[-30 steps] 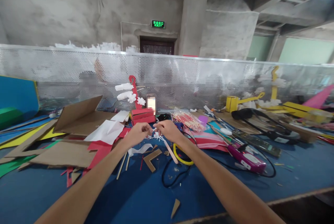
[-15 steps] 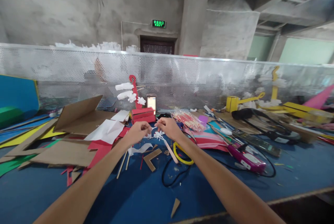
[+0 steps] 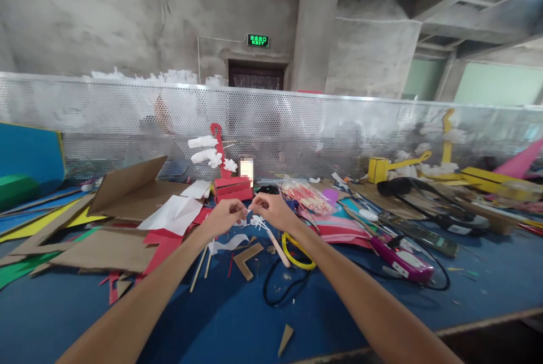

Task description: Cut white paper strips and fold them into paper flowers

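Note:
Both my arms reach out over a blue table (image 3: 212, 318). My left hand (image 3: 224, 215) and my right hand (image 3: 274, 210) meet at the middle, fingers pinched together on a small white paper flower (image 3: 255, 220) fixed to the top of a pale stick (image 3: 276, 246). The stick slants down to the right from the flower. A white paper strip (image 3: 227, 242) curls on the table just below my left hand. Behind my hands stands a red cardboard model (image 3: 231, 185) with white paper flowers on its upright arm.
Brown cardboard sheets (image 3: 119, 194) and coloured paper lie at the left. A yellow ring (image 3: 297, 251), a black cable (image 3: 275, 290), a bag of sticks (image 3: 307, 194) and a purple glue gun (image 3: 401, 262) lie at the right. A perforated metal screen (image 3: 297, 132) closes the table's far side.
Almost nothing differs: my hands stay pinched on the flower, my fingers shifting slightly around it. The view has tilted a little.

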A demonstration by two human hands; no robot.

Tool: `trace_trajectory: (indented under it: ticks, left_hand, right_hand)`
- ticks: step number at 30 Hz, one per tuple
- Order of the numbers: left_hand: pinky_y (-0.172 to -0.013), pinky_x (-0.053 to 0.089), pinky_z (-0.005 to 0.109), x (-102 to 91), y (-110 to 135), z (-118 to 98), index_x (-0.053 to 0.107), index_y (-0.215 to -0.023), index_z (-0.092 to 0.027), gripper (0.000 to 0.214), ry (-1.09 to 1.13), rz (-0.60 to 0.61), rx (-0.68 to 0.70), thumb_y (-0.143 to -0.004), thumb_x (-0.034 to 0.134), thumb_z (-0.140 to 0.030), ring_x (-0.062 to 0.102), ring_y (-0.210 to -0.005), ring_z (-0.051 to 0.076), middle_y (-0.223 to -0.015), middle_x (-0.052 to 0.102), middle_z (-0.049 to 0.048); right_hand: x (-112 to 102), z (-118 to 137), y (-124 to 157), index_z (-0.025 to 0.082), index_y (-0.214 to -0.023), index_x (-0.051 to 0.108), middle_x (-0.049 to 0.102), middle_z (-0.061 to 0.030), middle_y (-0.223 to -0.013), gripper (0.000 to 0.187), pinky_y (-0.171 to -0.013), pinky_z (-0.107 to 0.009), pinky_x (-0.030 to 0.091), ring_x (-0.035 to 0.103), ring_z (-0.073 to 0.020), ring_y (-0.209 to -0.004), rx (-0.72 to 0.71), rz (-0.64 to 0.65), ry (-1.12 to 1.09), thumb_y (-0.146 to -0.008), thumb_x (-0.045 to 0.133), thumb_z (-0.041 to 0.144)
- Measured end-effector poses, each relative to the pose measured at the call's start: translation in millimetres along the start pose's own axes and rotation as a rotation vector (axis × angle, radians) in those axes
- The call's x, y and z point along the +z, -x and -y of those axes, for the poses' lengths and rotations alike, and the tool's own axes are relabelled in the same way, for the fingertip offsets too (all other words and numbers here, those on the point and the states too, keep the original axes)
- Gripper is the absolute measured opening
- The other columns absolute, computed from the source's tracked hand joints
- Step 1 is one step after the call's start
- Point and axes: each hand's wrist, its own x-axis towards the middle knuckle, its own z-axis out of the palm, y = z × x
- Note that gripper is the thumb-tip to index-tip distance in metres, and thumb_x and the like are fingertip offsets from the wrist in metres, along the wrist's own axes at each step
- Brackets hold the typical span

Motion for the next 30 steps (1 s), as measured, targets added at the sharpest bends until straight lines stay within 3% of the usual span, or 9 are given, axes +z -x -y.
trace_trajectory:
  ticks: [2,7,12,19,30]
  left_hand:
    - [-0.058,0.047,0.024,-0.4,-1,4,0.062,-0.078,-0.015,0.022,0.005,0.0,-0.004,-0.077,0.056,-0.036,0.061,-0.061,0.015,-0.071,0.067,0.0044]
    - [-0.057,0.047,0.024,0.1,-1,3,0.062,-0.078,-0.015,0.023,0.001,0.003,-0.02,-0.077,0.056,-0.037,0.061,-0.06,0.015,-0.071,0.067,0.0044]
    - [-0.056,0.046,0.023,1.4,0,-4,0.061,-0.079,-0.014,0.024,-0.007,0.025,-0.015,-0.078,0.056,-0.038,0.061,-0.06,0.015,-0.071,0.066,0.0045]
    - [-0.056,0.046,0.023,1.6,-4,6,0.062,-0.079,-0.014,0.024,-0.025,-0.016,0.011,-0.078,0.056,-0.038,0.061,-0.059,0.014,-0.071,0.067,0.004]
    - [-0.056,0.046,0.022,1.2,-3,1,0.061,-0.08,-0.015,0.023,-0.008,-0.02,0.016,-0.079,0.056,-0.037,0.061,-0.06,0.014,-0.071,0.065,0.0032]
  right_hand:
    - [1,4,1,0.017,-0.088,0.064,0.069,-0.0026,-0.082,0.021,-0.066,-0.022,0.041,0.062,-0.0146,-0.074,-0.031,0.021,-0.059,-0.082,0.061,0.037]
    - [4,8,0,0.017,-0.082,0.065,0.069,-0.0029,-0.081,0.01,-0.066,-0.023,0.041,0.062,-0.0151,-0.075,-0.033,0.029,-0.032,-0.083,0.06,0.026]
    - [4,5,-1,0.018,-0.082,0.064,0.068,-0.0016,-0.078,0.008,-0.065,-0.023,0.038,0.06,-0.0138,-0.071,-0.048,0.021,0.029,-0.083,0.06,0.024]
    - [5,3,-1,0.018,-0.084,0.064,0.068,-0.0016,-0.077,0.008,-0.067,-0.023,0.037,0.06,-0.015,-0.073,-0.042,-0.003,0.086,-0.084,0.059,0.024]
    - [6,-1,-1,0.016,-0.067,0.063,0.063,-0.0001,-0.06,0.036,-0.058,-0.022,0.031,0.055,-0.012,-0.058,-0.015,0.001,0.173,-0.092,0.047,0.037]
